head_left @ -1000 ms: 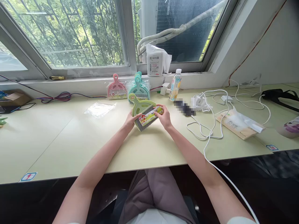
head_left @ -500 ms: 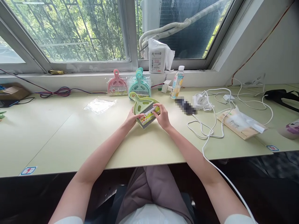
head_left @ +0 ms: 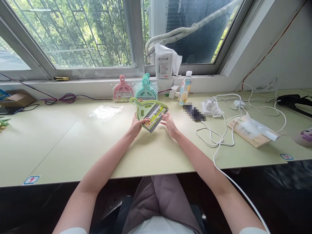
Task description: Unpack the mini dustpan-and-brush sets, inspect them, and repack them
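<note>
Lime-green plastic dustpan-and-brush set (head_left: 153, 115), handle (head_left: 138, 104) toward ten o'clock, sits clamped in the left hand (head_left: 136, 125), the right hand (head_left: 170, 126), fingers apart, at four o'clock.

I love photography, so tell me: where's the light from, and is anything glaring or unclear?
In the head view, daylight appears to enter through the window and pales the table; in that view, the clear plastic wrapping glints, a dark object near the bottle is pixelated, and the green dustpan-and-brush set looks fairly sharp.
</note>
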`<state>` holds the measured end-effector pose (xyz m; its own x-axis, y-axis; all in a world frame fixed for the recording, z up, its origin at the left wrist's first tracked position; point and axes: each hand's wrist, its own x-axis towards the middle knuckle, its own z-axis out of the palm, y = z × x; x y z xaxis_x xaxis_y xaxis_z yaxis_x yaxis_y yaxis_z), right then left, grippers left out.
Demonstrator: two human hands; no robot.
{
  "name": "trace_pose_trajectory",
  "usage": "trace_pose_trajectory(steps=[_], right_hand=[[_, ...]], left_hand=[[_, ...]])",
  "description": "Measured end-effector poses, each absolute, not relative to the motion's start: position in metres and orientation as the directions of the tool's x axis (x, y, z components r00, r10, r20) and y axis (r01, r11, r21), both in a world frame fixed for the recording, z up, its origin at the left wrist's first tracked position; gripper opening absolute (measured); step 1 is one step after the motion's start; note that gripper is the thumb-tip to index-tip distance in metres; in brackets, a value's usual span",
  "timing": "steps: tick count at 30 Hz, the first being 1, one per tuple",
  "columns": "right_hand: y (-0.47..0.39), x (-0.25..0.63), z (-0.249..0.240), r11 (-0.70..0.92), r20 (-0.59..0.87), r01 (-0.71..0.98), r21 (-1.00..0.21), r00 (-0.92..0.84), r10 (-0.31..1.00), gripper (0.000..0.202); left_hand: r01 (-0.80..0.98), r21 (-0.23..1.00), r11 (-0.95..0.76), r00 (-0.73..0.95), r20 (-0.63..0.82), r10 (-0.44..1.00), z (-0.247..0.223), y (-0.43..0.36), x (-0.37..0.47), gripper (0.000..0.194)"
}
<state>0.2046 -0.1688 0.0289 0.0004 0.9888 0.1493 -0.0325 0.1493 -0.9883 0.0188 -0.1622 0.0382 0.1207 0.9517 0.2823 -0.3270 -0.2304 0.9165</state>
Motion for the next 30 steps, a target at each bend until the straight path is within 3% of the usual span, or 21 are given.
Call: trace_pose_trajectory(steps=[3, 7, 10, 12, 15, 18, 21, 24, 26, 30], right_hand=[[-0.167, 0.198, 0.024, -0.068, 0.018, -0.240, -0.968, -0.337, 0.941, 0.030], [-0.169, 0.196, 0.024, -0.140, -0.031, -0.342, -0.929, -0.305, 0.952, 0.015], [-0.170, 0.202, 0.026, -0.133, -0.031, -0.358, -0.924, -0.277, 0.960, 0.011], [-0.169, 0.206, 0.028, -0.118, -0.023, -0.366, -0.923, -0.253, 0.967, 0.010], [-0.169, 0.209, 0.028, -0.111, -0.025, -0.365, -0.925, -0.233, 0.972, 0.010], [-0.168, 0.209, 0.027, -0.109, -0.025, -0.352, -0.930, -0.237, 0.971, 0.010], [-0.168, 0.210, 0.027, -0.111, -0.023, -0.344, -0.933, -0.252, 0.968, 0.011], [-0.169, 0.210, 0.027, -0.110, -0.018, -0.343, -0.933, -0.261, 0.965, 0.011], [-0.169, 0.210, 0.027, -0.108, -0.018, -0.341, -0.934, -0.258, 0.966, 0.011], [-0.168, 0.210, 0.028, -0.119, -0.043, -0.333, -0.935, -0.227, 0.973, 0.009]], left_hand=[[-0.320, 0.916, -0.243, 0.103, 0.288, 0.952, 0.038, -0.164, 0.019, 0.083], [-0.274, 0.935, -0.226, 0.140, 0.272, 0.952, 0.035, -0.162, 0.019, 0.084], [-0.171, 0.966, -0.195, 0.208, 0.229, 0.951, 0.033, -0.150, 0.009, 0.060], [0.018, 0.965, -0.263, 0.136, 0.258, 0.957, 0.032, -0.139, -0.007, 0.044], [0.501, 0.798, -0.335, -0.093, 0.434, 0.896, 0.028, -0.123, -0.047, 0.040], [0.791, 0.584, -0.182, -0.173, 0.499, 0.849, 0.023, -0.116, -0.094, 0.046], [0.874, 0.484, -0.034, -0.215, 0.449, 0.867, 0.019, -0.114, -0.130, 0.050], [0.894, 0.448, 0.029, -0.218, 0.377, 0.900, 0.020, -0.113, -0.144, 0.035], [0.909, 0.417, -0.016, -0.162, 0.388, 0.907, 0.022, -0.112, -0.144, 0.023], [0.912, 0.361, -0.198, 0.007, 0.468, 0.884, 0.029, -0.115, -0.133, 0.031]])
